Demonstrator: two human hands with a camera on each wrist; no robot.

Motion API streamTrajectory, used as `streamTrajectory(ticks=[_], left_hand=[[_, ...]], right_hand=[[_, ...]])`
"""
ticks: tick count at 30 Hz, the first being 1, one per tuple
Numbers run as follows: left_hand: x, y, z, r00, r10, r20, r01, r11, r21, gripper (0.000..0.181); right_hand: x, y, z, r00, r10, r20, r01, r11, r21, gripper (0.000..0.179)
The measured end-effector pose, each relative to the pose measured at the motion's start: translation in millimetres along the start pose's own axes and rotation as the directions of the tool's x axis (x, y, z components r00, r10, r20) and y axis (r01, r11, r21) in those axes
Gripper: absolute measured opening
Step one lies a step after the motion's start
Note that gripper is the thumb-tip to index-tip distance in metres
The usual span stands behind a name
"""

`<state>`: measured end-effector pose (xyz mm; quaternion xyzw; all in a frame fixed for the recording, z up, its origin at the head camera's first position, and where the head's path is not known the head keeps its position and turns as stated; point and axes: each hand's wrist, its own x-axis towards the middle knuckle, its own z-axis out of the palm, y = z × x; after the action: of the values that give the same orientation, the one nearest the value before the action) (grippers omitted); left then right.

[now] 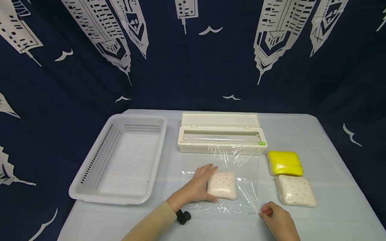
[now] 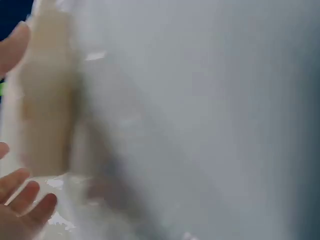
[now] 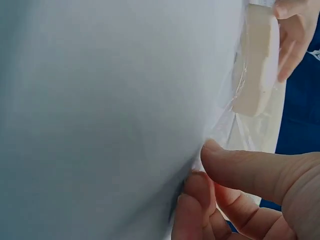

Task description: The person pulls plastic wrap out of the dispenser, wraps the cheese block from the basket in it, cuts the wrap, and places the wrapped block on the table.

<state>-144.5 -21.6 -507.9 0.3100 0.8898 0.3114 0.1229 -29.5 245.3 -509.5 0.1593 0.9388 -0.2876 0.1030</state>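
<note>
A whitish, speckled square block (image 1: 222, 185) lies on a sheet of clear plastic wrap (image 1: 229, 209) drawn out from a cream wrap dispenser (image 1: 223, 147). At the block's left side is my left hand (image 1: 199, 185), fingers spread toward its far edge and thumb toward its near edge. The left wrist view shows those fingers (image 2: 32, 197) extended and apart beside the blurred block (image 2: 47, 95). My right hand (image 1: 278, 221) pinches the near right corner of the wrap between thumb and fingertips, as the right wrist view also shows.
A white perforated basket (image 1: 76, 187) stands on the left of the table. To the right, a yellow wrapped block (image 1: 284, 163) lies behind another speckled wrapped block (image 1: 296, 190). The dispenser's lid (image 1: 221, 119) is raised, and a dark blue patterned curtain (image 1: 187, 73) hangs behind.
</note>
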Motion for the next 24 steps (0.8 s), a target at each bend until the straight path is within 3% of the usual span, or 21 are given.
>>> streamTrajectory(ticks=[3, 5, 8, 11, 15, 24], left_hand=[[-15.0, 3.2, -16.3, 1.000, -0.017, -0.026, 0.018, 1.000, 0.016, 0.091], [-27.5, 3.3, -27.3, 0.999, -0.048, -0.009, 0.048, 0.998, 0.035, 0.073], [-46.8, -1.2, -35.9, 0.993, -0.092, 0.068, 0.085, 0.991, 0.099, 0.048], [-61.3, -9.0, -32.0, 0.982, -0.117, 0.151, 0.089, 0.980, 0.179, 0.037], [-72.8, -19.5, -19.0, 0.975, -0.130, 0.182, 0.088, 0.972, 0.220, 0.033], [-77.8, -24.7, -12.9, 0.994, -0.053, 0.095, 0.028, 0.970, 0.243, 0.020]], right_hand=[[-3.2, -2.9, -1.4, 0.999, -0.038, -0.029, 0.037, 0.999, -0.023, 0.012], [-6.5, -4.6, -2.3, 0.993, -0.103, -0.063, 0.100, 0.994, -0.055, 0.013], [-9.8, -4.1, -2.1, 0.970, -0.222, -0.094, 0.211, 0.971, -0.114, 0.016], [-9.5, -1.7, -1.0, 0.951, -0.302, -0.067, 0.288, 0.944, -0.163, 0.022], [-5.0, -0.5, 0.8, 0.961, -0.277, 0.018, 0.275, 0.945, -0.174, 0.025], [0.4, 0.4, 0.3, 0.971, -0.236, 0.044, 0.240, 0.963, -0.127, 0.019]])
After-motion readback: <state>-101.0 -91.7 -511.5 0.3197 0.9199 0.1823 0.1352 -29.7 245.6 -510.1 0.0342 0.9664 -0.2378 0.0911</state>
